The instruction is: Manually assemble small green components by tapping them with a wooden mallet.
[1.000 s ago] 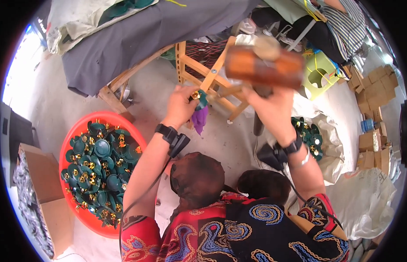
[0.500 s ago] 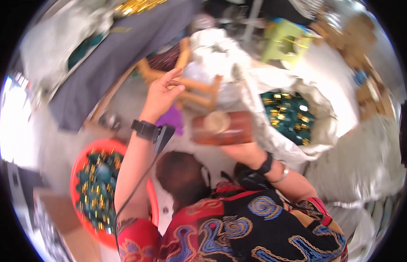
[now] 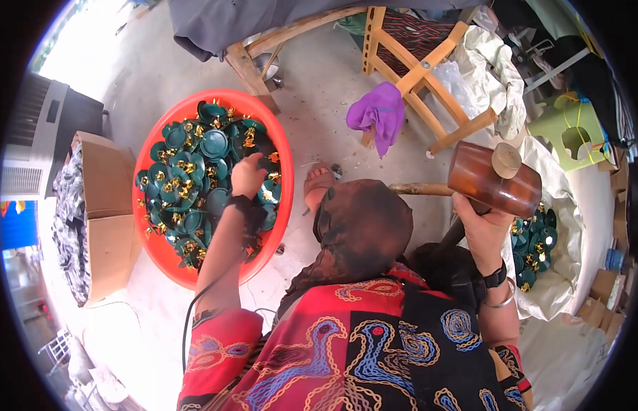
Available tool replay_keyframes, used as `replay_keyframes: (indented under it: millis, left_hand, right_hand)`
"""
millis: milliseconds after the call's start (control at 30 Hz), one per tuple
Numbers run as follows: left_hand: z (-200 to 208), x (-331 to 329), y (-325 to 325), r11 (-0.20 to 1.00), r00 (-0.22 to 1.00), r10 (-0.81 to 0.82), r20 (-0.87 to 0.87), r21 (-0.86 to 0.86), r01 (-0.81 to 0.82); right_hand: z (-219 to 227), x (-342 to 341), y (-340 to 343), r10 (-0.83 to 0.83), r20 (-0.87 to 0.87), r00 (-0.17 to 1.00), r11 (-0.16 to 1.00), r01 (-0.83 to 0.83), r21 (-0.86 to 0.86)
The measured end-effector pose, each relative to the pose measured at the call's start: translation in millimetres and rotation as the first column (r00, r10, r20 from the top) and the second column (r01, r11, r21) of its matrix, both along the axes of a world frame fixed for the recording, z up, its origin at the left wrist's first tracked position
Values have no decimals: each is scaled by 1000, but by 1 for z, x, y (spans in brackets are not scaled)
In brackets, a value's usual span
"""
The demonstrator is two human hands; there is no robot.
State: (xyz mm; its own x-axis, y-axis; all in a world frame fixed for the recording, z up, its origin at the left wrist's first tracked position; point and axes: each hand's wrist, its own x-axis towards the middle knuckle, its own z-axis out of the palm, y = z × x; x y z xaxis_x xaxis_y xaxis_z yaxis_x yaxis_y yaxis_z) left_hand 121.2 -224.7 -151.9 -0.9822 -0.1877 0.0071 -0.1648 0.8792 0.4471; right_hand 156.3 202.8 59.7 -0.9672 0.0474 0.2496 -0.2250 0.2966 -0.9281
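Toward the left, my left hand [image 3: 249,177] reaches down into a red plastic basin [image 3: 286,154] heaped with dark green cup-shaped pieces [image 3: 214,144] that carry gold-coloured parts. Its fingers are curled in among the pieces, and what they hold is hidden. At the right, my right hand [image 3: 485,231] is closed on a mallet [image 3: 463,171] with an amber-brown, cylinder-shaped head. A light wooden stick [image 3: 420,189] shows to the left of the head. Behind that hand, a white woven sack [image 3: 569,274] holds more green and gold pieces.
A wooden folding stand [image 3: 428,85] and a purple cloth [image 3: 381,113] lie ahead. On the left is a cardboard box [image 3: 110,219] with shiny dark contents. A lime-green stool [image 3: 572,133] stands at the far right. My sandalled foot [image 3: 319,183] is beside the basin.
My left hand, earlier raised with fingers apart, is now down in the red basin. My right hand still has the mallet. The view has swung left, bringing the whole basin into sight.
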Motion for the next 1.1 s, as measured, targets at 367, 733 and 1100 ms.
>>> replay_keyframes:
  millis: [367,733,1100]
  left_hand:
    - [-23,-31,13,969,996,-89,-15,-232,83]
    - [159,-94,139,927,759,-204,-618,127,353]
    - [148,-130,213,832,777,-266,-571,271,484]
  right_hand:
    - [1,-1,-2,-73,139,988,997,77,-27]
    - [40,-41,-8,-26,-30,999,990,22,-141]
    - [79,-135,-50,52,-385,922,974,38,225]
